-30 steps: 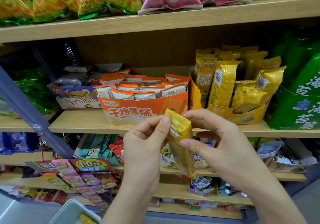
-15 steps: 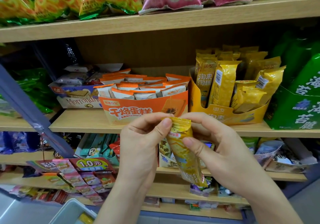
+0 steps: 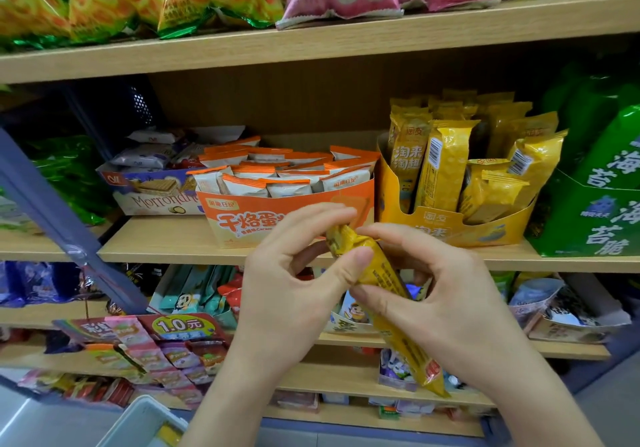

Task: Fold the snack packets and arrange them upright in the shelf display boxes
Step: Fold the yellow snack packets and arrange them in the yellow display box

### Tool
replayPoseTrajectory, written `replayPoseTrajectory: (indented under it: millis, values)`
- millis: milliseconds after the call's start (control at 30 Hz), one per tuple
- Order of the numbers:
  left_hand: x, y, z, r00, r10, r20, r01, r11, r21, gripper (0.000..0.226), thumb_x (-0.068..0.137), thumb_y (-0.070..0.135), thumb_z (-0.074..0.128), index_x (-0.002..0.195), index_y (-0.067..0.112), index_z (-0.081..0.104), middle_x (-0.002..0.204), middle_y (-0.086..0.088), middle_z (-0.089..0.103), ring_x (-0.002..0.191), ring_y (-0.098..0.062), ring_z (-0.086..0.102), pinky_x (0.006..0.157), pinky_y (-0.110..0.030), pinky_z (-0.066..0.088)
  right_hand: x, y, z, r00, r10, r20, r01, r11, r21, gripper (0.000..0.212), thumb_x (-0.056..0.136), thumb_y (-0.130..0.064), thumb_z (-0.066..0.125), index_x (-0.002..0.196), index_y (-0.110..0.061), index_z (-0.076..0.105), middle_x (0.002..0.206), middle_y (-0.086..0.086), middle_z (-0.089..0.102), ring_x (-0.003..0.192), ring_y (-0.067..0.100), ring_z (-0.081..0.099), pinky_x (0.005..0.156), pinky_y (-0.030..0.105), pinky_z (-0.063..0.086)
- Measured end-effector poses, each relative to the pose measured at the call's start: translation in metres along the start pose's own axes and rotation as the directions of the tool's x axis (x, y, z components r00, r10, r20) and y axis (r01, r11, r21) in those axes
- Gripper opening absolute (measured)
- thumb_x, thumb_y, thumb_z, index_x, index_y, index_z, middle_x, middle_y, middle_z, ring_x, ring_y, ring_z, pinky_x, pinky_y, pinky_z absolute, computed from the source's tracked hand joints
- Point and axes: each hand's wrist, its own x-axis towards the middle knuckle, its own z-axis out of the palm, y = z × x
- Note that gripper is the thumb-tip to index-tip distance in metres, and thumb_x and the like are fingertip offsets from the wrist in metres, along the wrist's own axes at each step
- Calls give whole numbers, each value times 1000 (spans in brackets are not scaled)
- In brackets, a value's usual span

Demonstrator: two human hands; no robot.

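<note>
A long yellow snack packet [image 3: 384, 280] hangs tilted in front of the shelves, its top end bent over. My left hand [image 3: 294, 280] pinches that folded top between thumb and fingers. My right hand [image 3: 446, 294] grips the packet from the right, thumb on its front. The packet's lower end [image 3: 429, 374] points down to the right. Behind the hands, on the middle shelf, stands the yellow display box [image 3: 450, 228] with several matching yellow packets upright in it, some leaning.
An orange display box [image 3: 242, 218] full of white-orange packets sits left of the yellow one. A purple wafer box [image 3: 156, 197] is further left, green seaweed packs [image 3: 602, 183] at right. Big snack bags fill the top shelf. A white bin [image 3: 145, 422] is below left.
The packet's top end has been bent down and folded over by my fingers, and the packet has dropped lower with its bottom swinging down to the right.
</note>
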Motion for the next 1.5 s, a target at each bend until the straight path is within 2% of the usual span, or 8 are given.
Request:
replayPoseTrajectory:
  millis: [133,300,433,633,800,933,1267,1500]
  values:
    - [-3,-3,5,995,53,-79,-46,994,98,31,84,35,65,114,32,67,123,11,65,121,-14,58,87,-37,57,-1,-1,3,1000,-22,-18,21,998,-55,52,77,-49,69,127,-43,58,113,-23,65,108,-3,60,85,15,53]
    - [-5,-3,13,949,271,-158,-176,877,447,23,89,29,61,109,26,70,111,5,57,107,-11,54,79,-30,54,-2,-3,7,995,-60,-82,46,985,-164,56,75,-60,52,127,-39,58,102,-20,63,88,-9,52,71,2,39]
    - [-5,-1,15,940,303,-158,-216,886,411,21,90,21,63,109,15,71,97,3,64,95,-3,59,74,-17,52,-2,-2,8,993,-58,-106,34,976,-214,53,76,-57,55,126,-41,54,106,-19,59,96,-1,53,75,5,41]
    - [-4,2,19,934,247,-257,-180,949,259,22,83,12,71,101,24,70,91,11,69,89,-6,65,73,-15,51,-2,-1,10,989,-38,-142,12,983,-184,51,71,-59,60,120,-48,49,102,-22,52,97,1,52,63,11,42]
    - [3,3,18,949,89,-302,-77,996,51,14,77,15,73,88,25,74,85,8,72,85,-8,68,72,-17,52,-1,1,5,998,66,5,-66,982,178,45,74,-41,74,111,-51,51,108,-21,60,101,7,63,65,25,56]
    - [4,0,19,954,-5,-299,-11,998,-55,12,72,17,73,83,21,76,82,5,73,83,-10,69,70,-20,54,-1,3,3,993,109,50,-118,962,248,48,69,-45,72,111,-51,50,110,-18,67,102,3,65,74,29,59]
    - [4,4,34,972,-237,1,221,906,-360,33,79,20,64,112,21,65,106,5,74,101,-10,69,77,-21,55,3,-2,-1,988,128,-92,-67,869,491,50,74,-19,72,119,-32,56,97,-8,76,88,11,73,63,19,56]
    - [-10,-11,36,916,-347,201,375,919,-121,51,78,36,71,125,41,53,114,11,71,110,-6,65,96,-41,53,8,4,-8,947,194,-258,-5,806,592,52,78,-15,68,127,-27,56,98,0,76,77,12,71,60,20,53]
